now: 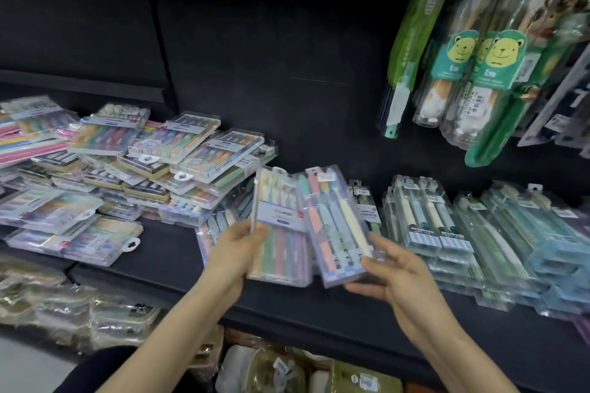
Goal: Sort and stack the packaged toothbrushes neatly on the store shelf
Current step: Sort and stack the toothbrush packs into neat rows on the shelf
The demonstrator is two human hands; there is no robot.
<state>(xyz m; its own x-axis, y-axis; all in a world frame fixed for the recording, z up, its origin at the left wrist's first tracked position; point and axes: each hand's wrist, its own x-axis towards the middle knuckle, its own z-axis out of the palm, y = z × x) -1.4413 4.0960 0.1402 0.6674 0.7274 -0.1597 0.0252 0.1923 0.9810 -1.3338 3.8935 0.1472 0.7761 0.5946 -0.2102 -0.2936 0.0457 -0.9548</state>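
My left hand [234,254] grips a clear pack of multicoloured toothbrushes [279,226] by its left edge, held upright over the black shelf [166,268]. My right hand [391,268] pinches the bottom corner of a second pack [335,226] with orange, blue and yellow brushes, tilted and leaning against the first. More packs lie behind them on the shelf. A loose, messy heap of colourful packs [134,163] covers the shelf's left side. Neater rows of blue-green packs [472,233] lie on the right.
Children's toothbrushes with bear labels [479,73] and a green pack [412,41] hang from the back wall at upper right. Below the shelf edge sit bagged goods [79,313] and other packaged items [287,370]. Bare shelf surface shows between the left heap and my hands.
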